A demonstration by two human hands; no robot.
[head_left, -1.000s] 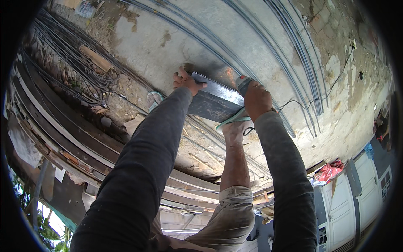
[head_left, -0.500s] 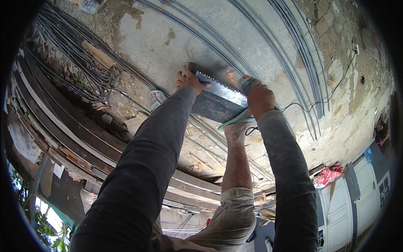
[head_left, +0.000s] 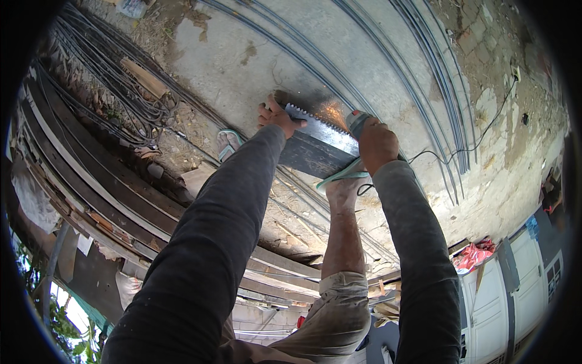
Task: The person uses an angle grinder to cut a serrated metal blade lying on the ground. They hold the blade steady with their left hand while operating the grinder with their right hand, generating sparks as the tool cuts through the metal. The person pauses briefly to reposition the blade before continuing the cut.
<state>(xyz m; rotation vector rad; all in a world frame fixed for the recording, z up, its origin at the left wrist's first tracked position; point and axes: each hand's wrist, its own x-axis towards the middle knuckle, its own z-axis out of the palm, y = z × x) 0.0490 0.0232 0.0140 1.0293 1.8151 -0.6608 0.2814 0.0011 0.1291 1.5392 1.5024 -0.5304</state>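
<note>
A toothed metal plate (head_left: 312, 145), bright along its jagged edge and dark below, lies low over the concrete at the middle. My left hand (head_left: 277, 116) grips its left end, fingers curled over it. In my right hand (head_left: 379, 145) is a grey angle grinder (head_left: 359, 120), held at the plate's right end beside the teeth. Orange sparks (head_left: 332, 112) spray from there. My foot in a green sandal (head_left: 339, 178) is under or against the plate's lower right edge; which is hidden. A second sandalled foot (head_left: 228, 142) shows left of the plate.
Long steel rods (head_left: 424, 73) lie across the concrete (head_left: 236, 54), with the grinder's cord (head_left: 454, 155) over some of them. Coiled dark rods (head_left: 109, 85) and stacked planks (head_left: 91, 170) are on the left. White doors (head_left: 488, 303) and a red bundle (head_left: 476, 255) show at lower right.
The spray of orange sparks has grown larger and brighter. My hands, the plate and the surroundings have shifted a little to the right in the picture; both hands keep their grips.
</note>
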